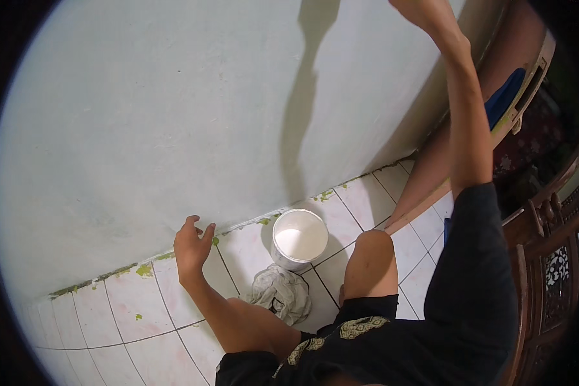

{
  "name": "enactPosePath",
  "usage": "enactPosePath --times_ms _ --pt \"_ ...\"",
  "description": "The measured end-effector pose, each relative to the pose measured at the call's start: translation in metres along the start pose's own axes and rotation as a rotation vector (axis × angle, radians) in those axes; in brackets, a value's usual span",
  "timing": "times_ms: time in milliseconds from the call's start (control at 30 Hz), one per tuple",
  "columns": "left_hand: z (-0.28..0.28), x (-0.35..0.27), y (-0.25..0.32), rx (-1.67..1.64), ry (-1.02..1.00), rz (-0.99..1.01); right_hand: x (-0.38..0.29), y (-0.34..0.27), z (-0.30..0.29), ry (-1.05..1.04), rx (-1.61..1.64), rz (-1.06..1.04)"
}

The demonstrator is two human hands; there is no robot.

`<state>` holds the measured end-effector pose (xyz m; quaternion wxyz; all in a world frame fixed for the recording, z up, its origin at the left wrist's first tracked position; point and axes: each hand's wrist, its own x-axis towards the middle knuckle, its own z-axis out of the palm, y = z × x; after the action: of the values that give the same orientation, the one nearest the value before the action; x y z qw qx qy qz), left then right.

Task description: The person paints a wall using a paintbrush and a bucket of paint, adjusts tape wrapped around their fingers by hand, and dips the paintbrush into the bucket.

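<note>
My left hand (193,246) is held in front of the foot of a pale wall (173,120), its fingers apart and nothing in them. My right arm reaches up along the wall; only the wrist and part of my right hand (417,10) show at the top edge, and its fingers are out of view. A white plastic bucket (324,241) stands on the floor near the wall, between my hands, with white material inside. Against its near side lies a crumpled pale cloth (289,294), close to my knees.
White floor tiles (183,347) with green paint spots run along the wall. To the right a pinkish door (429,159) stands ajar, with blue cloth (504,99) at its edge. Carved dark wooden furniture (535,270) stands at the far right.
</note>
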<state>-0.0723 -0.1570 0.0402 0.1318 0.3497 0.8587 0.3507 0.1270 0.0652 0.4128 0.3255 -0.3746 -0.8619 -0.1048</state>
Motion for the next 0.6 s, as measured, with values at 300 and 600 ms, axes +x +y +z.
enactPosePath --times_ms 300,600 --pt "0.0 0.003 0.004 0.028 -0.042 -0.004 -0.116 0.037 0.192 0.215 -0.066 -0.127" --pt "-0.008 -0.009 0.014 -0.044 0.007 0.043 -0.047 0.087 0.195 -0.652 -0.03 -0.336"
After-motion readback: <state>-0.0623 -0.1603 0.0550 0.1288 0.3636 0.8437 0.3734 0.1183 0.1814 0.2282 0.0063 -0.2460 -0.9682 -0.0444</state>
